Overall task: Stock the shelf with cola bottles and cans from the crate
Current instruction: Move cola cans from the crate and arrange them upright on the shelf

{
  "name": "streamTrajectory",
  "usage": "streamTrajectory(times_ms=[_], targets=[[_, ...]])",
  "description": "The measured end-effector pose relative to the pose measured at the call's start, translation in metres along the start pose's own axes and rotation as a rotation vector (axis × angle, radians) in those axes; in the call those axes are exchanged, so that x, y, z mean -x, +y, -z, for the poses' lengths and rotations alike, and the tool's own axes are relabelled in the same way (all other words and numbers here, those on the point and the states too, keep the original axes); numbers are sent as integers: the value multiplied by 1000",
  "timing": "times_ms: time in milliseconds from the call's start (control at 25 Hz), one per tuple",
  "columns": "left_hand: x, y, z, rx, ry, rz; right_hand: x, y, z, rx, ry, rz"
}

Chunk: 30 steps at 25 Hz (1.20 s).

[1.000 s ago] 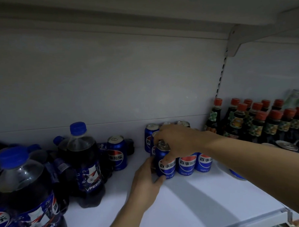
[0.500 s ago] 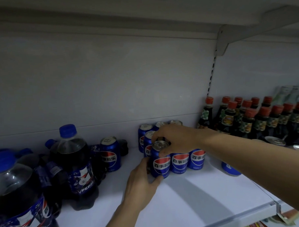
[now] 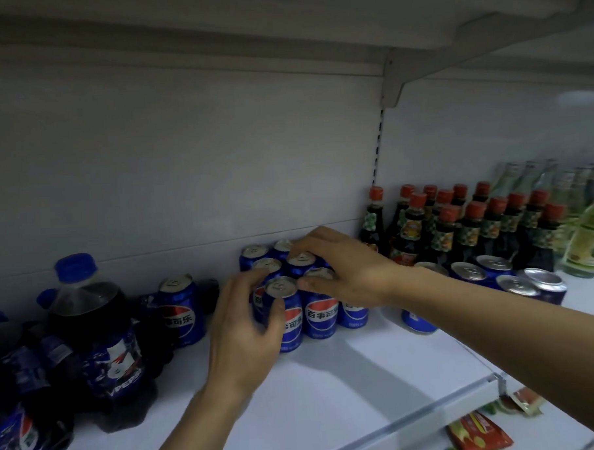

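Where hands meet: Pepsi cans (image 3: pixel 321 312)

Single head-worn view, wide-angle (edges bowed). Faces forward, slightly down into white shelf (image 3: pixel 347 386) bay. Close range: both forearms enter from bottom of frame, back panel fills upper half. No second view.

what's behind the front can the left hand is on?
Behind the front can, gripped by the left hand, more blue cans stand in rows back toward the shelf wall. The right hand rests on some tops, hiding the cans under it.
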<state>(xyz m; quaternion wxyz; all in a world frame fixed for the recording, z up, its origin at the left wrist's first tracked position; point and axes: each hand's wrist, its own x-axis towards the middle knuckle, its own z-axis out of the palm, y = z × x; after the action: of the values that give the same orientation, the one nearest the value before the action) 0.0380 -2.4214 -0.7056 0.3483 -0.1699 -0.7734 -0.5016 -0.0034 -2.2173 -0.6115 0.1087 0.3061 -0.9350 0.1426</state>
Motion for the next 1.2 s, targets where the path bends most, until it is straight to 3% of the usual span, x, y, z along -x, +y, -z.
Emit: streamTrajectory(times_ms=[160, 320, 400, 520, 640, 760, 880, 1040, 1200], targets=[[-25, 41, -37, 3, -85, -167, 47, 36, 25, 36, 123, -96], [-22, 66, -93, 116, -229, -87, 95, 86, 37, 119, 258, -361], [-15, 74, -119, 166, -316, -23, 108, 98, 33, 163, 208, -480], [-6, 77, -140, 197, -397, 33, 108, 105, 27, 352, -40, -572], [-3, 73, -138, 207, -418, 78, 100, 112, 28, 418, -208, -591], [2, 65, -125, 211, -413, 98, 98, 105, 35, 471, -231, -556], [6, 62, -116, 210, -446, 98, 99, 81, 55, 478, -169, -495], [13, 69, -122, 253, -571, 150, 89, 34, 77, 172, -25, -490], [15, 71, -104, 443, -479, 298, 73, 3, 81, 152, -20, -349]])
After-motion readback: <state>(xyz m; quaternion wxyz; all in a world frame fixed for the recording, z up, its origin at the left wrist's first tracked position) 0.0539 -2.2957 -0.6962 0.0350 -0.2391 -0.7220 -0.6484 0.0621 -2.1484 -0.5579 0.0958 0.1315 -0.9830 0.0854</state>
